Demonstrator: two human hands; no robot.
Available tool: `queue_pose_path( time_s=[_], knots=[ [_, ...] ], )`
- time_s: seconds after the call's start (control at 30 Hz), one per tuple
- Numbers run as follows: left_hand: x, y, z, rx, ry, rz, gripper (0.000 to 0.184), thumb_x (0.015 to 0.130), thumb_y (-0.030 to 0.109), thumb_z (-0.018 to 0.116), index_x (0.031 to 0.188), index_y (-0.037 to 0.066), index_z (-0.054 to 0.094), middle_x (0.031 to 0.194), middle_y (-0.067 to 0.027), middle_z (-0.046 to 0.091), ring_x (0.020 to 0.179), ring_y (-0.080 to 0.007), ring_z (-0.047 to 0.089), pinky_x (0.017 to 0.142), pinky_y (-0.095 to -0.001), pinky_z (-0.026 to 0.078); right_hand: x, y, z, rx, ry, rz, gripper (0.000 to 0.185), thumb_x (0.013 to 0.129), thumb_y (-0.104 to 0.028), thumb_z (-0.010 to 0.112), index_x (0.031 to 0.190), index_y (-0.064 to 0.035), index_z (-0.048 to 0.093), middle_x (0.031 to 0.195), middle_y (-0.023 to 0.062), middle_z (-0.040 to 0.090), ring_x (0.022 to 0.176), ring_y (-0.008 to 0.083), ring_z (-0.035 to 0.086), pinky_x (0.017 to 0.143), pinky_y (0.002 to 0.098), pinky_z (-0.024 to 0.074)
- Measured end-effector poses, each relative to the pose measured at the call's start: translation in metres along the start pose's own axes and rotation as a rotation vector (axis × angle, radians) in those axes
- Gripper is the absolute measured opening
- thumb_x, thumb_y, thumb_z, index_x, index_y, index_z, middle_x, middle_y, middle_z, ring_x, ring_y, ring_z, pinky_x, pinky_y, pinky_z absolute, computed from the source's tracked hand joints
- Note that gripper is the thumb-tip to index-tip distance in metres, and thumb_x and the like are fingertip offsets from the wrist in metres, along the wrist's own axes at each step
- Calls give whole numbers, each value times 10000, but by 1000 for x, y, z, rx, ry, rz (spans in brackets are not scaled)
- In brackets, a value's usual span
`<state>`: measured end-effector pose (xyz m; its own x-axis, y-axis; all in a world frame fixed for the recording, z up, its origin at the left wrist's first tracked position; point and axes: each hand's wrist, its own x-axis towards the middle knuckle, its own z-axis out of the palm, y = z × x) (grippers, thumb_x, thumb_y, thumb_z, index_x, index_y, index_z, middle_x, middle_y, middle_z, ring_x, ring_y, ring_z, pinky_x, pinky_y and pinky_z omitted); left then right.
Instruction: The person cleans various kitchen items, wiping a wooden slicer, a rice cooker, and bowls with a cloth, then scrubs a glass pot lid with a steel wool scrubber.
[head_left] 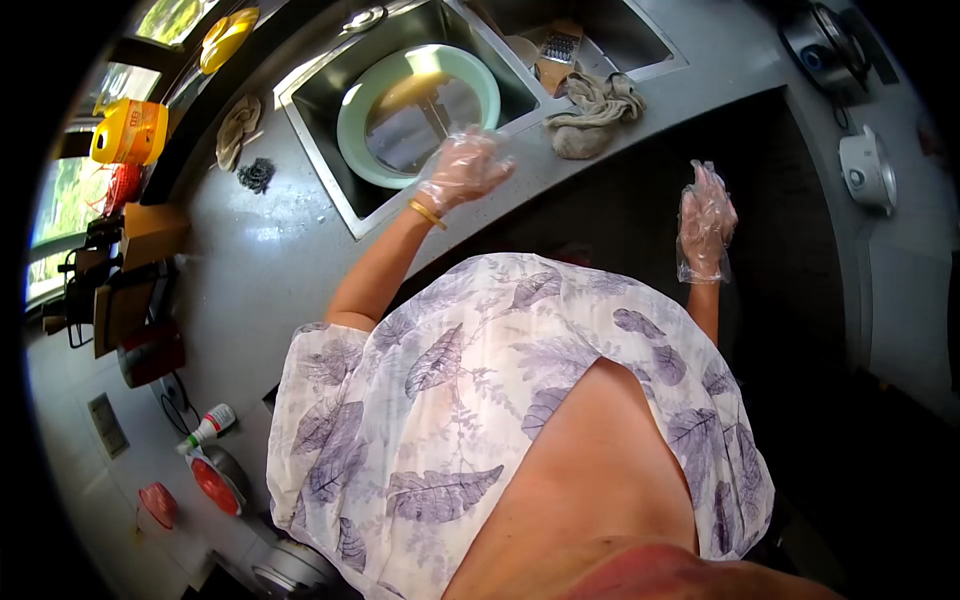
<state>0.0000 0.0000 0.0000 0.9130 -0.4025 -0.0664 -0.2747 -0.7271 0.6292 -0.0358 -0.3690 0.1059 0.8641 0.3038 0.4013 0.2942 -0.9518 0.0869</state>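
My left hand (465,170), in a clear plastic glove with a gold bracelet at the wrist, is over the near rim of a pale green basin (488,85). Its fingers are loosely bent, and nothing shows in them. The basin sits in the left bowl of a steel sink (330,165) and holds cloudy water (420,125) with bright reflections. Farther right, away from the counter edge, my right hand (707,220) hangs in the same kind of glove, fingers stretched out and holding nothing.
Crumpled cloths (595,112) lie at the sink's front edge, near a grater (560,50) in the right bowl. Left of the sink are a rag (237,130) and a dark scrubber (256,175). A yellow jug (130,132) stands by the window. A white appliance (866,170) is at right.
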Motion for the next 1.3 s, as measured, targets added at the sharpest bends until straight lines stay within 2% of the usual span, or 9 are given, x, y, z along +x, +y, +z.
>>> queue_pose_path(
  time_s=[0.07, 0.13, 0.2, 0.43, 0.6, 0.9, 1.03, 1.17, 1.3],
  knots=[
    [-4, 21, 14, 54, 70, 75, 576, 836, 447, 549, 1316, 140, 466, 1355, -216, 415, 1307, -396, 304, 1048, -525, 253, -3, 4, -1, -5, -43, 2, 430, 915, -332, 436, 1277, -109, 501, 1286, 120, 517, 1221, 277, 447, 986, 452, 299],
    [30, -48, -45, 468, 126, 167, 580, 837, 451, 544, 1324, 150, 455, 1368, -216, 397, 1314, -401, 288, 1044, -536, 247, 32, -60, 124, 233, 211, 76, 375, 905, -264, 454, 1216, -72, 536, 1208, 137, 558, 1134, 303, 508, 932, 437, 379],
    [42, -30, -3, 430, 171, 119, 608, 819, 445, 561, 1341, 161, 430, 1387, -216, 372, 1318, -402, 282, 1032, -567, 242, 24, -35, 132, 154, 263, 44, 340, 889, -207, 470, 1188, -63, 544, 1170, 136, 570, 1094, 310, 531, 899, 417, 409],
    [55, 45, 82, 341, 54, -80, 687, 781, 387, 618, 1381, 178, 359, 1431, -212, 295, 1339, -404, 237, 1022, -564, 243, -5, 23, 100, 277, 87, 7, 452, 870, -358, 457, 1178, -49, 573, 1190, 131, 589, 1145, 303, 516, 942, 469, 311],
    [72, 53, 92, 301, 380, -91, 417, 725, 226, 640, 1115, 102, 558, 1168, -206, 528, 1116, -391, 464, 924, -491, 367, 11, 69, 122, 376, 44, -14, 462, 860, -363, 463, 1182, -50, 573, 1203, 133, 582, 1150, 298, 512, 954, 466, 300],
    [89, 20, 83, 215, 553, -75, 245, 617, 104, 649, 841, 52, 565, 835, -160, 572, 828, -364, 548, 713, -458, 454, 29, 78, 138, 426, 43, -5, 480, 864, -387, 449, 1170, -36, 565, 1182, 146, 586, 1145, 308, 514, 945, 472, 312],
    [52, 36, 45, 96, 729, -173, 387, 689, 101, 643, 1054, -4, 571, 989, -223, 583, 953, -373, 557, 858, -411, 450, 38, 78, 138, 440, 69, -57, 471, 864, -378, 460, 1171, -35, 563, 1178, 146, 587, 1136, 310, 517, 941, 478, 317],
    [-3, 29, -4, 34, 823, -424, 311, 721, 107, 606, 1013, 3, 577, 994, -210, 589, 947, -374, 558, 845, -420, 453, 34, 84, 154, 443, 120, -97, 457, 869, -353, 472, 1176, -26, 558, 1147, 152, 598, 1127, 302, 520, 950, 450, 316],
    [-94, -29, -33, 468, 1076, -569, 227, 735, 176, 595, 904, 25, 593, 911, -178, 602, 916, -365, 547, 846, -432, 441, 32, 72, 163, 501, 89, -143, 386, 874, -275, 501, 1151, -15, 567, 1099, 176, 612, 1021, 331, 577, 882, 440, 422]
  ],
)
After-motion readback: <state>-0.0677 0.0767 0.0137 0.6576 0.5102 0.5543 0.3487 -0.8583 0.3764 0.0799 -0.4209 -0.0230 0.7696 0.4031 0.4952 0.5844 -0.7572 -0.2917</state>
